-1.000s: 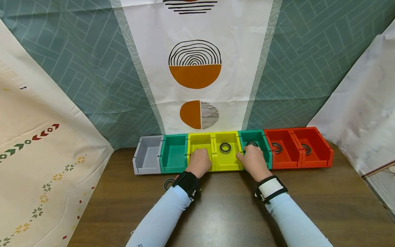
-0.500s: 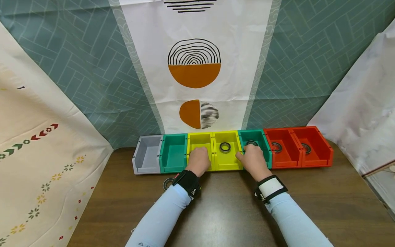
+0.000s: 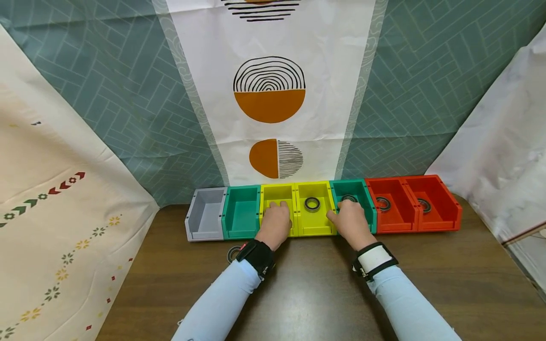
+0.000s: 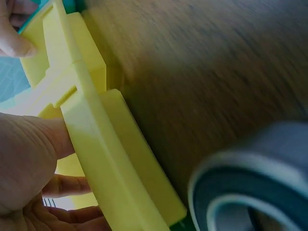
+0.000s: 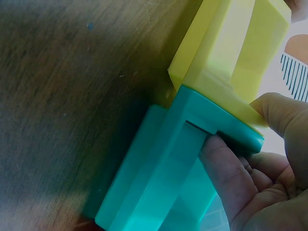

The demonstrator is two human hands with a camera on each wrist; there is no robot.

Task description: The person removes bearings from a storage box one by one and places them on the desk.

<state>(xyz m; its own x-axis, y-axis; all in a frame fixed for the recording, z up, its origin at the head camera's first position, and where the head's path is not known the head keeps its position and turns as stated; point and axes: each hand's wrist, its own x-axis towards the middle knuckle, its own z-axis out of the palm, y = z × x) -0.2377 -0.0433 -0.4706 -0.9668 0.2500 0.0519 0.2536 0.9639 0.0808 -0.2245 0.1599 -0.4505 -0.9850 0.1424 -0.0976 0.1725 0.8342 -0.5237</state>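
Note:
My left hand reaches over the front of the left yellow bin. In the left wrist view its thumb and fingers are inside, spread apart behind the front wall, with nothing visible between them. My right hand pinches the adjoining side walls of the right yellow bin and the right green bin; the thumb is on the yellow side, a finger on the green. One ball bearing lies in the right yellow bin. Another bearing sits in the green bin, partly hidden by my right hand.
Two red bins at the right each hold a bearing. Left of the yellow bins stand a green bin and a grey bin. A loose bearing lies on the wooden table beside my left wrist.
My left hand's fingers have loosened and spread, and the wrist has shifted slightly left. The right hand keeps its place on the bin walls.

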